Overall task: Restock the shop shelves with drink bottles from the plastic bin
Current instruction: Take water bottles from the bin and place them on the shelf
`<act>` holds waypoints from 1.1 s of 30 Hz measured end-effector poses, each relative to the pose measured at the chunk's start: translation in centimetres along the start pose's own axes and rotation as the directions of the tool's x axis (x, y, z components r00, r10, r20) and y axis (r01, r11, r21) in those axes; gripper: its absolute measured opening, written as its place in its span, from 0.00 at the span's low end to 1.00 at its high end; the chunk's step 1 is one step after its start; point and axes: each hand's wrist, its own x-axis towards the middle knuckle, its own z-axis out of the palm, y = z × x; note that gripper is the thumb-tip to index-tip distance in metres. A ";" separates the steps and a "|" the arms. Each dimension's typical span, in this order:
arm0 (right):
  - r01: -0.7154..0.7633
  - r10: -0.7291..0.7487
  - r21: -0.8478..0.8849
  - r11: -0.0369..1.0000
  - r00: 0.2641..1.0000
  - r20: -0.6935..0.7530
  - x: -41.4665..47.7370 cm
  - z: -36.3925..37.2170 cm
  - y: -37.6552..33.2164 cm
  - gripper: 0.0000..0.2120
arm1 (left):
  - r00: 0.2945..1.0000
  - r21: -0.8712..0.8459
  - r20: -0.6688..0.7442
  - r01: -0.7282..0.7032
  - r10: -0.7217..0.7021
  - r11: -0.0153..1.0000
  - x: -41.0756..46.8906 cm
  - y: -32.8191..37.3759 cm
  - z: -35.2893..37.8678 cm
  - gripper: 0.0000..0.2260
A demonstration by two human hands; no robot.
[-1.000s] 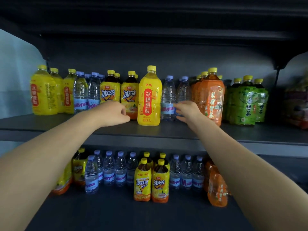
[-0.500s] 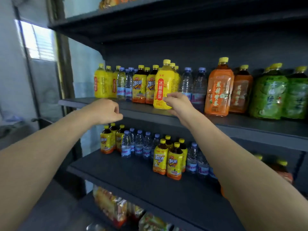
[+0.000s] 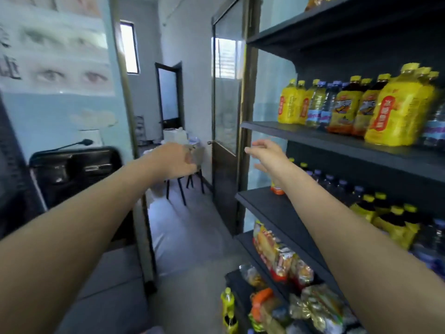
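Observation:
The dark shop shelf unit (image 3: 289, 131) fills the right side. Its upper shelf carries yellow juice bottles (image 3: 399, 112), iced tea bottles (image 3: 342, 109) and water bottles (image 3: 321, 109). The shelf below holds more water bottles (image 3: 337, 186) and yellow-capped tea bottles (image 3: 395, 218). My right hand (image 3: 267, 155) hangs in the air left of the shelf edge, fingers spread, holding nothing. My left hand (image 3: 174, 160) is stretched forward over the aisle, fingers loosely curled, with nothing in it. The plastic bin is out of view.
Snack packets (image 3: 279, 256) fill the lower shelves. A green bottle (image 3: 227, 307) stands on the floor by the shelf foot. A glass door (image 3: 226, 116) stands ahead, with chair legs (image 3: 183, 189) beyond it. A black chair (image 3: 74, 169) is at left.
My view has swung left, away from the shelf front toward the aisle. My right hand has come off the yellow bottle on the upper shelf; both hands now hang in the air.

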 end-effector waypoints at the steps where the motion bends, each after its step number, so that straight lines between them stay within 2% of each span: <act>1: -0.007 0.007 0.010 1.000 0.999 0.034 -0.3 2.1 0.3 0.17 | 1.000 0.006 -0.003 0.027 -0.027 1.000 -1.5 -1.4 0.0 0.14; 7: -0.040 0.046 -0.031 0.999 0.968 0.247 -3.8 13.2 2.7 0.20 | 0.978 0.062 0.038 0.204 -0.206 0.977 -9.7 -8.9 0.6 0.17; 13: -0.086 0.106 -0.072 0.994 0.927 0.360 -7.8 20.9 7.4 0.19 | 0.941 0.043 0.079 0.327 -0.329 0.944 -15.8 -14.4 4.4 0.19; 20: -0.172 0.213 -0.131 0.976 0.873 0.439 -9.1 26.2 14.2 0.19 | 0.889 -0.030 0.113 0.449 -0.443 0.893 -18.7 -17.7 10.8 0.14; 24: -0.229 0.254 -0.111 0.967 0.842 0.476 -8.1 28.8 19.6 0.14 | 0.861 -0.058 0.114 0.505 -0.496 0.861 -18.8 -18.5 15.2 0.13; 29: -0.307 0.312 -0.103 0.946 0.781 0.542 -6.5 31.3 27.1 0.15 | 0.825 -0.051 0.169 0.554 -0.539 0.831 -18.1 -20.2 22.1 0.15; 33: -0.336 0.351 -0.131 0.933 0.761 0.546 -5.7 33.3 33.5 0.18 | 0.803 -0.059 0.156 0.589 -0.575 0.806 -18.2 -21.4 28.2 0.18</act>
